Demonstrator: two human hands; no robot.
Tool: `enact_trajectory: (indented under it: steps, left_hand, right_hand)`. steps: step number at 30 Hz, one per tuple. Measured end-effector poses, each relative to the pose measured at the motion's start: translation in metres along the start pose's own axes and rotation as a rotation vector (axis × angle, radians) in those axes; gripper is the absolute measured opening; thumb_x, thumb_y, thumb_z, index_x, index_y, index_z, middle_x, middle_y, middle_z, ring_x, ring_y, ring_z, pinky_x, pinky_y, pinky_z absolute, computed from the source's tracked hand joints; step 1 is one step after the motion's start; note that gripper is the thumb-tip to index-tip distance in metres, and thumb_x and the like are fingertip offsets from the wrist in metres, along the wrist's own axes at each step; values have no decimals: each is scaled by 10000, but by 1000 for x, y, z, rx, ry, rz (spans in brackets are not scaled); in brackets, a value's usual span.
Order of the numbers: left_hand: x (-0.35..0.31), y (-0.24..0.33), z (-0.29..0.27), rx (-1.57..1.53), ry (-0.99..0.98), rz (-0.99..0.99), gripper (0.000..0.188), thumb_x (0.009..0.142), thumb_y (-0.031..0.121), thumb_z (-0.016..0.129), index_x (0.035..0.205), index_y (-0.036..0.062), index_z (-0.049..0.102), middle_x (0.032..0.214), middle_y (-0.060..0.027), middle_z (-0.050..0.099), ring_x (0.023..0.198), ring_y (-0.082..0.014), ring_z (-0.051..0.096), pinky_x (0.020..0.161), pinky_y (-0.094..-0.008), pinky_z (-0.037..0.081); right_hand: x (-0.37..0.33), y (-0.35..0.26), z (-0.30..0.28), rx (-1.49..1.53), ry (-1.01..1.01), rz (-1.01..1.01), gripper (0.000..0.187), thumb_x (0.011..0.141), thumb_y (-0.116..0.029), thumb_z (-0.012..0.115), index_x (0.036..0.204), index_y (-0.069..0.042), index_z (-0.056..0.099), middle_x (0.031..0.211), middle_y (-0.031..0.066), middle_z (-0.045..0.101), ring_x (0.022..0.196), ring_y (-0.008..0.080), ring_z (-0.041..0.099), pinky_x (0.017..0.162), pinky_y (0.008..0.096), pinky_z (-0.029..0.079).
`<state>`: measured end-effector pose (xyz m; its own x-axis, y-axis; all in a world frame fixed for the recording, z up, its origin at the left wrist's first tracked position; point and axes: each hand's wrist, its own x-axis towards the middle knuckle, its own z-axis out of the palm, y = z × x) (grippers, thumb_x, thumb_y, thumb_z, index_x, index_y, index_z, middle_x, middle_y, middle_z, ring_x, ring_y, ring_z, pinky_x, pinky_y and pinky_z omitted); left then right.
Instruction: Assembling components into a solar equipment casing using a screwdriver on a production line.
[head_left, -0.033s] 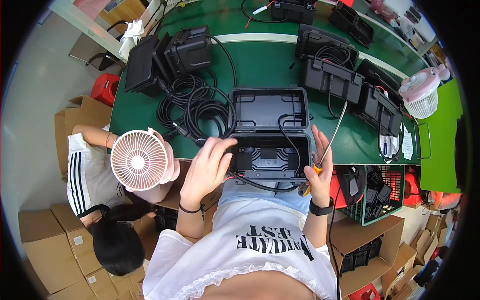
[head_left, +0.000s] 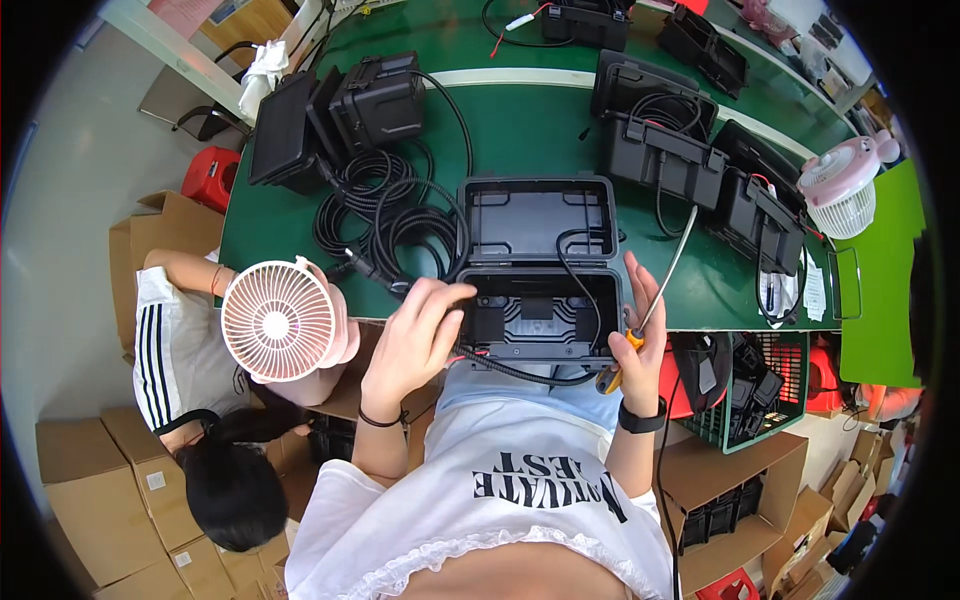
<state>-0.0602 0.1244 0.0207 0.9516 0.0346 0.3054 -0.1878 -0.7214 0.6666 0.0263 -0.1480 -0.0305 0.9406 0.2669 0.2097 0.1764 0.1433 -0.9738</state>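
An open black plastic box [head_left: 540, 352] sits at the table's near edge in front of me, its lid [head_left: 540, 218] tipped back away from me. A black cable runs inside its right part and a ribbed black hose [head_left: 520, 374] passes along its front. My left hand [head_left: 412, 335] is at the box's left side, fingertips near the rim, thumb apart from the fingers, nothing visible in it. On the right side, my right hand [head_left: 640, 345] holds a screwdriver [head_left: 637, 337] with a yellow handle under the thumb, the shaft pointing up and away. Its fingers stretch along the box's right wall.
Coiled black hoses [head_left: 400, 225] and black boxes [head_left: 378, 100] lie on the green table at left. More open boxes [head_left: 665, 155] stand at right. A pink fan [head_left: 278, 322] is near the left edge, beside a seated person [head_left: 190, 370]. A green crate [head_left: 765, 400] holds black parts.
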Motion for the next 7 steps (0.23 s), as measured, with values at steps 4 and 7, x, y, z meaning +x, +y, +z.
enact_trajectory:
  steps: [4, 7]
  left_hand:
    - [-12, -18, 1, -215, 67, 55, 313, 776, -78, 610, 1075, 10, 631, 969, -84, 566, 546, -82, 483, 617, -224, 438]
    - [-16, -28, -2, -384, 58, 16, 406, 758, -83, 608, 1153, 12, 616, 985, -87, 574, 618, -92, 528, 740, -237, 497]
  right_hand:
    - [-9, -3, 2, 32, 78, 8, 667, 759, 4, 619, 1383, -10, 387, 1484, 247, 390, 840, 40, 541, 637, 171, 377]
    - [-15, -2, 7, -3, 123, 10, 668, 789, 31, 607, 1396, -35, 335, 1462, 259, 412, 673, 7, 469, 594, 171, 396]
